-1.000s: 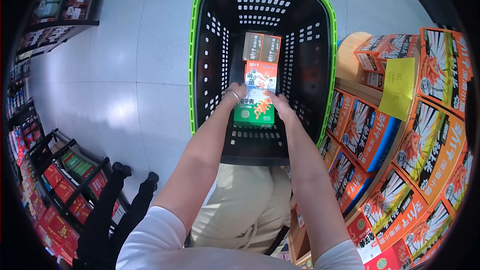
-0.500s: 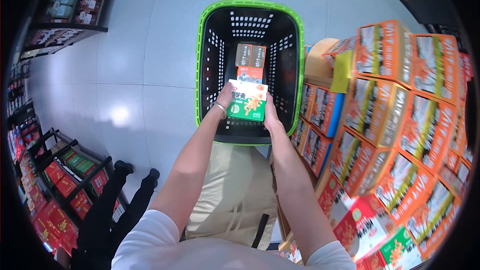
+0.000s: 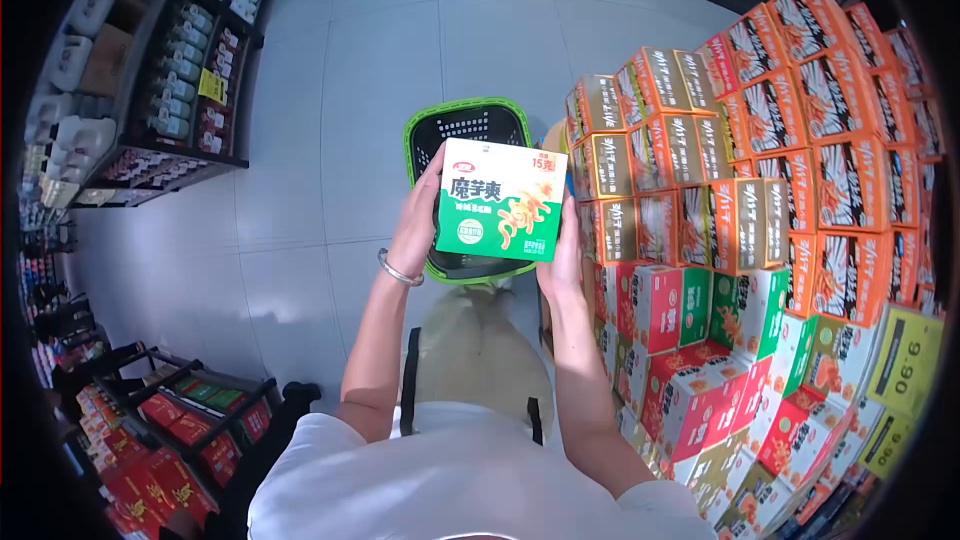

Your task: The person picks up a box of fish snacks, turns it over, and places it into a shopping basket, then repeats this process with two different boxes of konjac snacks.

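A white and green snack box (image 3: 500, 202) is held up flat in front of me, its printed face towards the camera. My left hand (image 3: 415, 220) grips its left edge, with a bracelet at the wrist. On the right edge, my right hand (image 3: 563, 255) has its fingers pressed against the box. Below the box is a black shopping basket with a green rim (image 3: 466, 103); the box hides most of its inside.
Stacked orange and brown boxes (image 3: 770, 115) rise at the right, with red and green boxes (image 3: 690, 310) lower down and yellow price tags (image 3: 905, 355). Shelves (image 3: 140, 165) stand at the left. A person's dark-clothed leg (image 3: 280, 430) shows at lower left.
Both hands have lifted the white and green box up out of the basket, closer to the camera. The view has shifted, and the basket now looks smaller and farther away.
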The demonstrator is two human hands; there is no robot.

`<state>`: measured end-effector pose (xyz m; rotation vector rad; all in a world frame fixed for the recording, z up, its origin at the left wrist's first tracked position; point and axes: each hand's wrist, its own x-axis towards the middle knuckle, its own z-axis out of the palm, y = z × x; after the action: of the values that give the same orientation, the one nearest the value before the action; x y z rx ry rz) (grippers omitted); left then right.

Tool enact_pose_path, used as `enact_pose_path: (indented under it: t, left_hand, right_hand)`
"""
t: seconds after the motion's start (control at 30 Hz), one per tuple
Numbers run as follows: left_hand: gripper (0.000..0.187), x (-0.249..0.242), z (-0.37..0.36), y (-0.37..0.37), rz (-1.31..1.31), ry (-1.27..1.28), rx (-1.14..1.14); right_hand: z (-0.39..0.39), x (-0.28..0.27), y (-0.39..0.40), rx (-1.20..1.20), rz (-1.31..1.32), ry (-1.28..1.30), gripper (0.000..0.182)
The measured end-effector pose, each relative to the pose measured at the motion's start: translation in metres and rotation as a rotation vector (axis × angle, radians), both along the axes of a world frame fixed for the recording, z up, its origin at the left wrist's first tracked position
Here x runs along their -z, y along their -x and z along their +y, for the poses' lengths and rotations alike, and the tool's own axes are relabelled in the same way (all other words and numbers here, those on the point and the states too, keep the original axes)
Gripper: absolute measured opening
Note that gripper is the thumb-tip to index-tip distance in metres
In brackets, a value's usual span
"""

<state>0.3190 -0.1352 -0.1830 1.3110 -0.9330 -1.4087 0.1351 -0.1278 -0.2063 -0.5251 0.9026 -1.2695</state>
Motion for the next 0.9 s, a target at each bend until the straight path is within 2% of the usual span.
enact_pose_path:
  t: [0.03, 0.17, 0.23, 0.3, 0.4, 0.5, 0.57, 0.63, 0.67, 0.77, 0.83, 0.9]
  left_hand:
    - [0.049, -0.025, 0.000, 0.004, -0.071, 0.085, -0.006]
    - [0.047, -0.104, 0.003, 0.026, -0.022, 0.203, 0.096]
    - [0.048, -0.129, 0.002, 0.044, -0.028, 0.300, 0.176]
    - [0.049, -0.154, 0.009, 0.067, -0.031, 0.368, 0.228]
    - [0.050, -0.166, 0.018, 0.103, 0.013, 0.495, 0.326]
    - [0.051, -0.179, 0.032, 0.138, 0.117, 0.492, 0.395]
    - [0.052, -0.188, 0.032, 0.161, 0.111, 0.468, 0.563]
    - [0.053, -0.191, 0.038, 0.192, 0.216, 0.445, 0.650]
    - [0.048, -0.202, 0.051, 0.209, 0.265, 0.390, 0.608]
    - [0.047, -0.190, 0.046, 0.244, 0.227, 0.472, 0.749]
    - [0.047, -0.192, 0.052, 0.262, 0.234, 0.375, 0.823]
    - [0.045, -0.193, 0.055, 0.282, 0.312, 0.412, 0.932]
  right_hand:
    - [0.005, -0.017, 0.004, 0.030, -0.001, 0.021, 0.049]
    - [0.034, -0.083, 0.027, 0.124, -0.012, 0.125, 0.048]
    - [0.041, -0.117, 0.043, 0.174, 0.118, 0.309, 0.050]
    - [0.055, -0.140, 0.060, 0.280, 0.183, 0.347, 0.051]
    - [0.082, -0.161, 0.090, 0.351, 0.061, 0.369, 0.048]
    - [0.118, -0.198, 0.105, 0.510, 0.093, 0.394, 0.047]
    - [0.137, -0.219, 0.117, 0.621, 0.087, 0.409, 0.047]
    - [0.154, -0.233, 0.133, 0.716, 0.045, 0.229, 0.052]
    - [0.160, -0.222, 0.146, 0.766, 0.111, 0.252, 0.052]
    - [0.178, -0.213, 0.172, 0.893, 0.225, 0.272, 0.053]
    - [0.192, -0.212, 0.186, 0.970, 0.299, 0.218, 0.055]
    - [0.205, -0.198, 0.206, 0.955, 0.351, 0.190, 0.056]
